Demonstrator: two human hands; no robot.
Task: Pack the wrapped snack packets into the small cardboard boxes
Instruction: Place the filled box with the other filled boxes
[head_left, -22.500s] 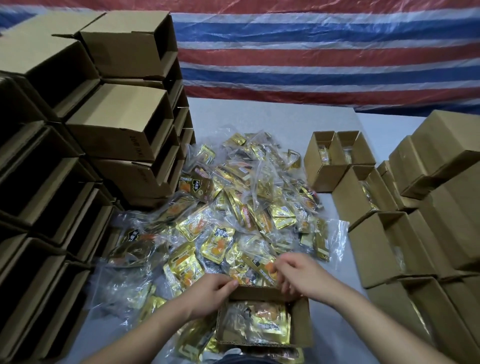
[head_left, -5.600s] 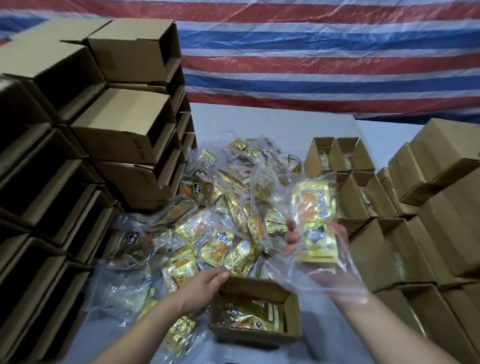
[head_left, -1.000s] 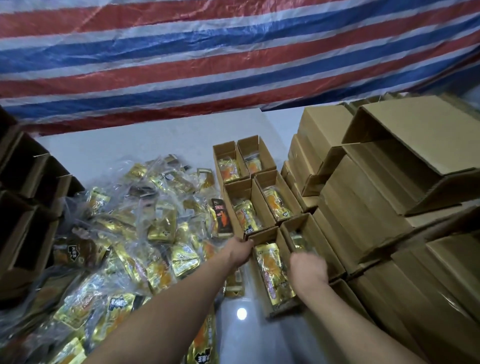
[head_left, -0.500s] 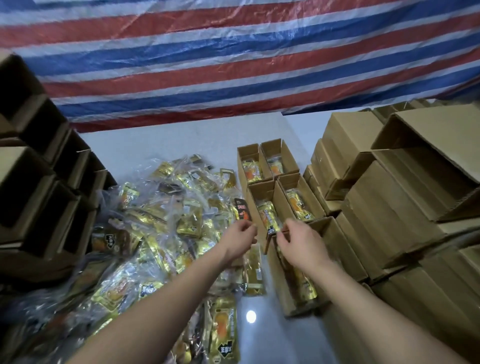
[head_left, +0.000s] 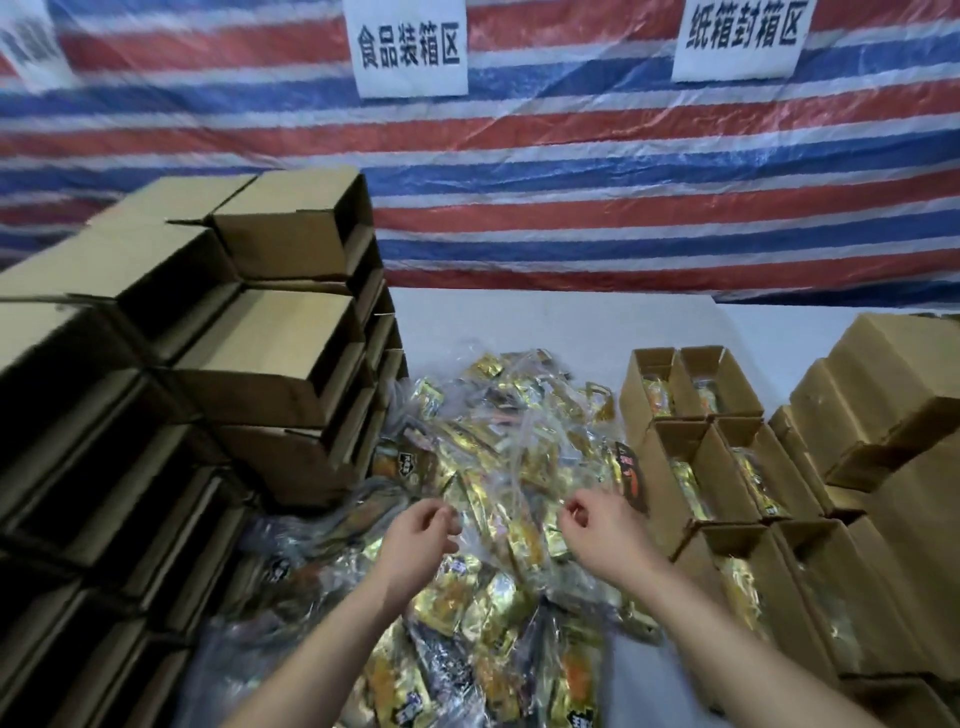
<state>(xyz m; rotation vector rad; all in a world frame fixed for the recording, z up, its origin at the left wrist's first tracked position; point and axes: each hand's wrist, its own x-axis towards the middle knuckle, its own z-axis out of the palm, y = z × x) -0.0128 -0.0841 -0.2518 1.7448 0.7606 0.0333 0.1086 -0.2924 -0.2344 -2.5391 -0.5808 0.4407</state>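
A heap of gold and orange snack packets (head_left: 498, 467) in clear wrap covers the middle of the grey table. My left hand (head_left: 421, 540) and my right hand (head_left: 602, 530) hover side by side above the heap, fingers loosely curled, holding nothing that I can make out. To the right stand several small open cardboard boxes (head_left: 696, 467) in two rows, each with packets inside. The nearest filled box (head_left: 748, 587) sits beside my right forearm.
A tall stack of empty cardboard boxes (head_left: 280, 353) lying on their sides walls off the left. More stacked boxes (head_left: 893, 415) rise at the right edge. A red, white and blue striped tarp (head_left: 571, 182) with two paper signs hangs behind the table.
Both hands have left the filled box at the right row and come back left over the packet heap. My view has swung left and upward.
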